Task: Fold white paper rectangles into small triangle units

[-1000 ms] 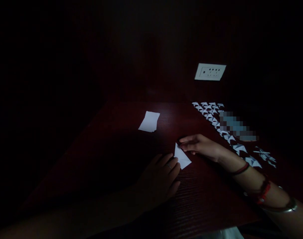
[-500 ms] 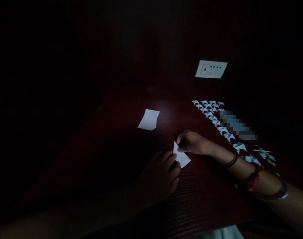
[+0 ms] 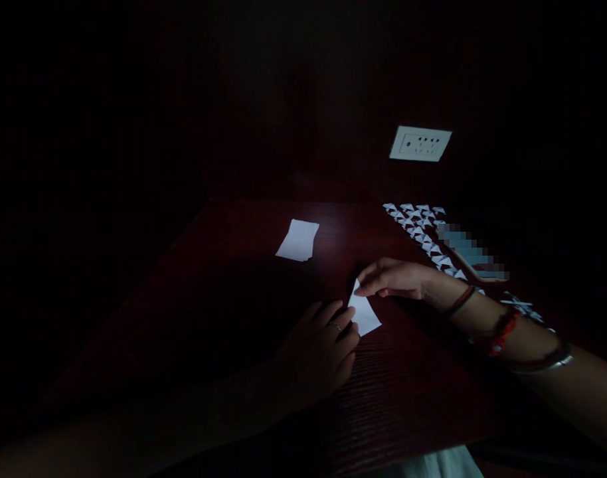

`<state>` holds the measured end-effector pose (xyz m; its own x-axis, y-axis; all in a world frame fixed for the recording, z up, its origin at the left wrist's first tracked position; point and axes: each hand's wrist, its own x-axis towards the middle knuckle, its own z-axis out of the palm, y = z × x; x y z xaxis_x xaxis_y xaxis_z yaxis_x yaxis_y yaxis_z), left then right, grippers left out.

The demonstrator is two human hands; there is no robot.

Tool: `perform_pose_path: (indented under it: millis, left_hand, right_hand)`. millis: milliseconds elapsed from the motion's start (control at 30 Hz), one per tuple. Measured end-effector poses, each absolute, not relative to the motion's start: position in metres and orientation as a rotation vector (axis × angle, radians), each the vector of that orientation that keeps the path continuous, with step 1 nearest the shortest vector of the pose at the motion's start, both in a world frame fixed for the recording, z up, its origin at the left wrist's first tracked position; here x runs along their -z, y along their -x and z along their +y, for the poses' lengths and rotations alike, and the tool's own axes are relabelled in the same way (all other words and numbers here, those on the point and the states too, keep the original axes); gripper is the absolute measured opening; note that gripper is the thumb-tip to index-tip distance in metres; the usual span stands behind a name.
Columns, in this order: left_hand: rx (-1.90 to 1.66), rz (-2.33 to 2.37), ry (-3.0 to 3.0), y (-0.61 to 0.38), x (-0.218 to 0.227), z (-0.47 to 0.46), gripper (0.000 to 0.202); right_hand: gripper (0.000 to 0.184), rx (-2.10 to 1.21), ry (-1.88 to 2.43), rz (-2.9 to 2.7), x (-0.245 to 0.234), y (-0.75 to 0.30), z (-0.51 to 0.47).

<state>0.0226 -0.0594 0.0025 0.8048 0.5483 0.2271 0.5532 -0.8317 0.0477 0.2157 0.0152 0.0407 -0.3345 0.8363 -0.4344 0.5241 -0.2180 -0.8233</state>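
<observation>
a white socket (image 3: 420,144) sits on the dark wall (image 3: 303,146), far right. a long, blurred object (image 3: 470,253) lies at right on the reddish table (image 3: 408,392); pale cloth (image 3: 445,463) shows near.

There's the left hand (image 3: 313,358), one slim ring (image 3: 335,326) circling a finger with a small glint, and behind it the left forearm (image 3: 184,411), bare and deep in shadow! Across to the right arm (image 3: 527,335), and here's the display: first a narrow dark band (image 3: 461,300) with a reddish tint, next a chunky red bracelet (image 3: 507,326), knotted-looking, pale bead (image 3: 497,348) and all, then a rounded bangle (image 3: 564,360), dark in one stretch, silvery in another! Down below, pale cloth (image 3: 447,463), apparently clothing, too cropped to name.
</observation>
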Motion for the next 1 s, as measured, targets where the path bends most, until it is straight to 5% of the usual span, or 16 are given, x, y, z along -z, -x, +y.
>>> perform_pose_path:
  millis: [400, 1000]
  left_hand:
    - [0.356, -0.912, 2.972, -0.023, -0.005, -0.058, 0.031]
    - [0.259, -0.874, 3.028, -0.024, -0.003, -0.053, 0.033]
  right_hand:
    - [0.017, -0.492, 0.975, -2.494, -0.022, -0.238, -0.026]
    - [0.023, -0.307, 0.802, -2.705, -0.018, -0.248, -0.034]
